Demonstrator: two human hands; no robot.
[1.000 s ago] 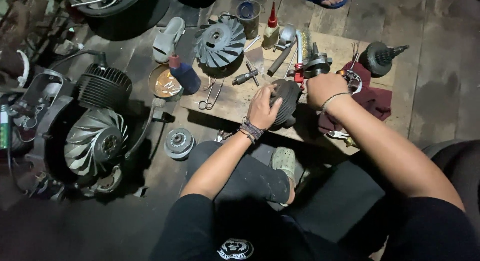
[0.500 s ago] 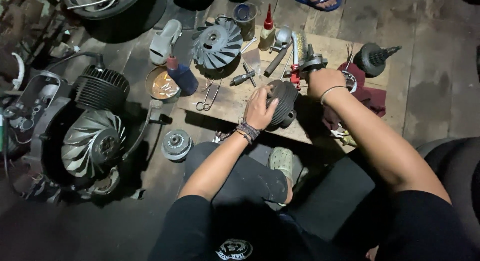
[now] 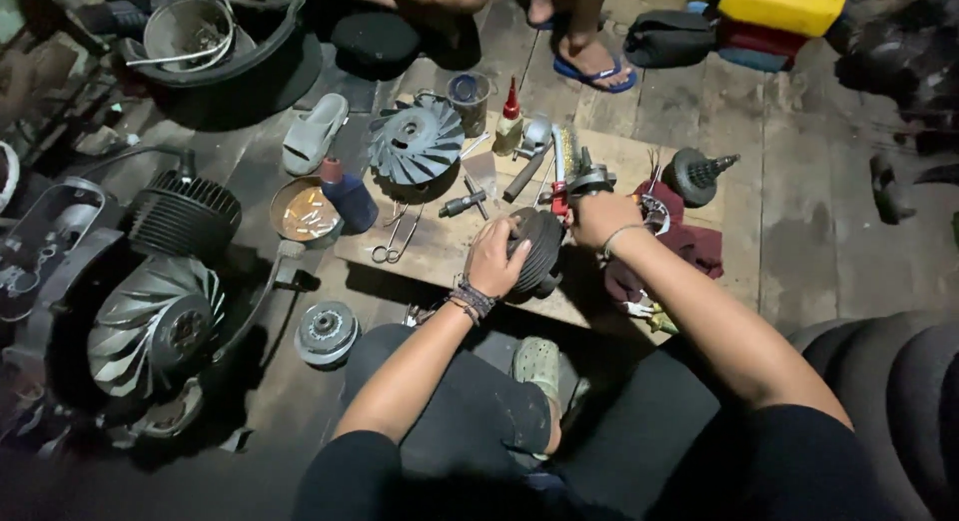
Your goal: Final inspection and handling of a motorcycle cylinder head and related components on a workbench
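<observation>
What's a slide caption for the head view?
Both hands, left and right, grip a dark round part on a wooden board.

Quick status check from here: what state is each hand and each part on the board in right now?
left hand: closed around the dark ribbed round part, holding it on edge.
right hand: gripping a red-handled tool against that part.
finned fan wheel: lying flat, untouched.
pliers: lying flat, handles apart.
red-capped bottle: upright, capped.
shallow bowl: holds small pieces.
wooden board: flat on the floor.
</observation>
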